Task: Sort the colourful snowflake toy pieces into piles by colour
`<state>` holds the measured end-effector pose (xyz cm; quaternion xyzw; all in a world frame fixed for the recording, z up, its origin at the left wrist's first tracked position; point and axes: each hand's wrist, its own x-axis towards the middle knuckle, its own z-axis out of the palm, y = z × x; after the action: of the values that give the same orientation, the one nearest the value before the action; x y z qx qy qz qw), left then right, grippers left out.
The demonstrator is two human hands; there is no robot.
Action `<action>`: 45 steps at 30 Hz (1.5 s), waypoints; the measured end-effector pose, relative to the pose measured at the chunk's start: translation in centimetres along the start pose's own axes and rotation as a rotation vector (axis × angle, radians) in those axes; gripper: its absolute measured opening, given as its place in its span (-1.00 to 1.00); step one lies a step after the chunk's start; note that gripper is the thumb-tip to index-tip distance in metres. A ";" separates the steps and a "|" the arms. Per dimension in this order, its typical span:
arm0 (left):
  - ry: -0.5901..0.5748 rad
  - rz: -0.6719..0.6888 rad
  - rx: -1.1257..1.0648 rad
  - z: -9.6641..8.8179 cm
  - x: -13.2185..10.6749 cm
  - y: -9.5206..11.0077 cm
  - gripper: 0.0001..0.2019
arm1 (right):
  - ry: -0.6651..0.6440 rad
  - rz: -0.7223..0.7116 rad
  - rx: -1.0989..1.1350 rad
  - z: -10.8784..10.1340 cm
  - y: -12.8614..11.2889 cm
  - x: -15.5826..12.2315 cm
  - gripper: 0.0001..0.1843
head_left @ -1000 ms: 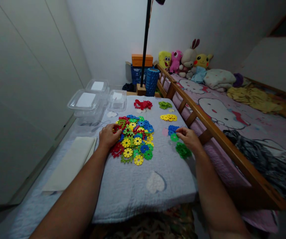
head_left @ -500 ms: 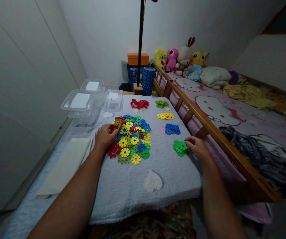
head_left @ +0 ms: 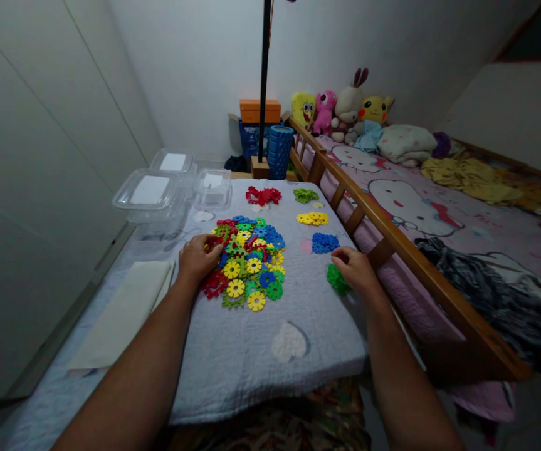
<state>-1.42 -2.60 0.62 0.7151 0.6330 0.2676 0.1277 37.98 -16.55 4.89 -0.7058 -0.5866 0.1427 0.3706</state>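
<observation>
A mixed heap of flower-shaped and notched plastic connector pieces [head_left: 235, 288] in red, yellow, blue, green and olive lies on the cloth. My left hand [head_left: 199, 255] rests at its left edge, thumb apart from the fingers, fingertips partly hidden among the pieces. Over a small pile of dark green pieces [head_left: 336, 280] is my right hand [head_left: 355, 268], fingers loosely bent and partly covering that pile; I see no piece in them. Single-colour piles lie beyond: blue pieces [head_left: 325, 243], yellow pieces [head_left: 313, 218], light green pieces [head_left: 306, 196] and red pieces [head_left: 263, 196].
Clear plastic boxes [head_left: 145, 197] with white labels stand at the back left. Folded cream-coloured sheets [head_left: 122, 313] lie left of my forearm. A wooden bed rail [head_left: 392, 247] runs along the right. A black pole [head_left: 263, 81] rises behind the table.
My right hand has moved left from the right edge of the dark green pile and now partly covers it. The left hand stays at the mixed heap.
</observation>
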 end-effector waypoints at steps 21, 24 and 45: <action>0.013 -0.008 -0.012 0.1 0.0 0.0 -0.62 | -0.179 -0.275 -0.224 12.5 -8.3 4.1 -0.61; 0.010 -0.016 -0.017 0.1 0.0 0.0 -0.62 | -0.188 -0.242 -0.311 13.0 -8.2 4.0 -0.61; 0.025 0.046 -0.033 0.3 -0.2 -0.3 -0.60 | -0.300 0.001 0.178 3.2 -4.3 3.1 -0.91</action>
<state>-1.51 -2.70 0.13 0.7240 0.6134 0.2897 0.1253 33.70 -12.38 6.35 -0.6414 -0.6198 0.2982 0.3400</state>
